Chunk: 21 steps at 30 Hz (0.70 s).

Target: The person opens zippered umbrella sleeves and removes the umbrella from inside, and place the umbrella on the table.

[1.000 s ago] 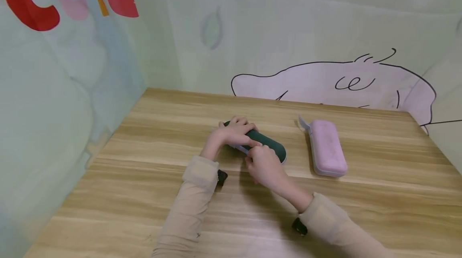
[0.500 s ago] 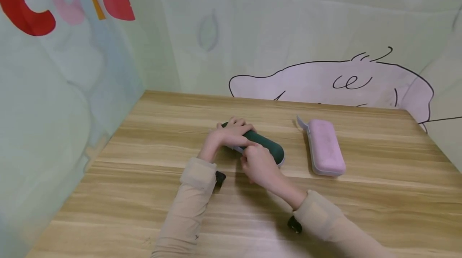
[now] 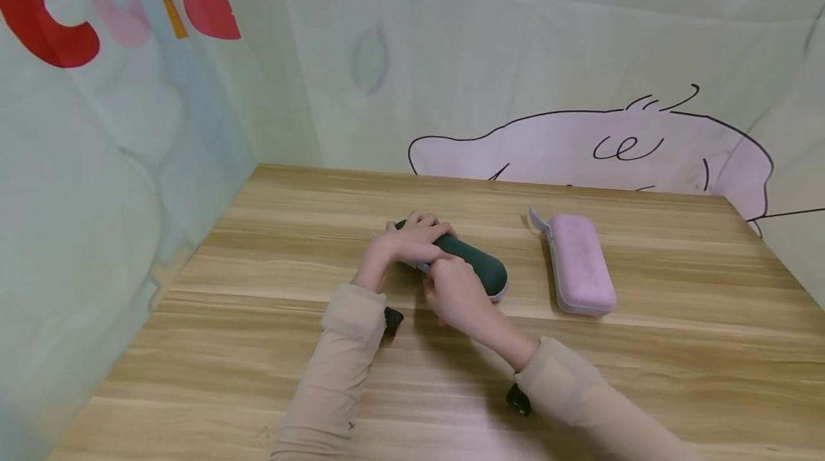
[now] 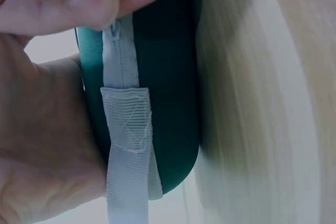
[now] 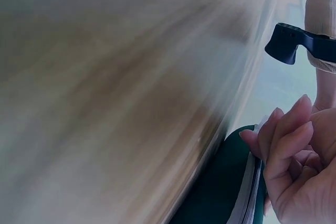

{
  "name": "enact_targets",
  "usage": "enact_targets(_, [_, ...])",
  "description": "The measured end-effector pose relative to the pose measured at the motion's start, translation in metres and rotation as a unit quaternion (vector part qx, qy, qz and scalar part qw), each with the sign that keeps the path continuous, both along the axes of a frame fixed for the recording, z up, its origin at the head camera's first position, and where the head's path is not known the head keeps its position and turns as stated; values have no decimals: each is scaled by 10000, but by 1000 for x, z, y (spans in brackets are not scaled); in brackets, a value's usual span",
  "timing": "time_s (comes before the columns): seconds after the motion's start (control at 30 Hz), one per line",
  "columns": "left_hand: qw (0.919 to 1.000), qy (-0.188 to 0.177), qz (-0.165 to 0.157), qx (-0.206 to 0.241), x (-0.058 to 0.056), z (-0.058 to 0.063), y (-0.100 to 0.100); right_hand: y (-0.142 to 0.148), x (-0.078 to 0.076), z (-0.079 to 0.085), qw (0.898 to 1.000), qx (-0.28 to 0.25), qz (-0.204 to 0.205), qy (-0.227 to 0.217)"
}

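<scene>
A dark green zip case (image 3: 482, 265) with rounded ends lies aslant on the wooden table. My left hand (image 3: 414, 239) grips its left end from above, fingers spread over the top towards the far side. Against the near side, my right hand (image 3: 459, 295) has its fingers curled and pinches the small zip pull (image 4: 114, 30), seen partly under the fingertips in the left wrist view. A pale strap (image 4: 128, 161) is stitched over the zip's end there. In the right wrist view, the green case (image 5: 210, 192) shows its pale zip band beneath the curled fingers.
To the right of the green case lies a pink zip case (image 3: 583, 260) with a pale strap at its far left corner. Hanging printed cloth (image 3: 335, 74) borders the wooden table (image 3: 258, 346) at the back and left. Each wrist wears a black camera (image 3: 392, 319).
My right hand has slid a little to the left along the green case's near side, towards my left hand. My left hand keeps its hold, and the pink case stays put.
</scene>
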<state>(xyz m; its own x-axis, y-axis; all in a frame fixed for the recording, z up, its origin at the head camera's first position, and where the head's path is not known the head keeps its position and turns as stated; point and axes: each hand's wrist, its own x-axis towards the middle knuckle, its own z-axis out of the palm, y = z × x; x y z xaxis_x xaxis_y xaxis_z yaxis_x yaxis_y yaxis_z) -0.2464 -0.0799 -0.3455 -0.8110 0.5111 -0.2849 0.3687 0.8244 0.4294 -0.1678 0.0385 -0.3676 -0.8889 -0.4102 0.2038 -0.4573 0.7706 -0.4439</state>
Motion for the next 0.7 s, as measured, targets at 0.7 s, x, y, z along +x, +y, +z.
enact_targets(0.7, [9998,-69,-21,180,-2,-3,0,-5,-5,-4,9988,339,46,339])
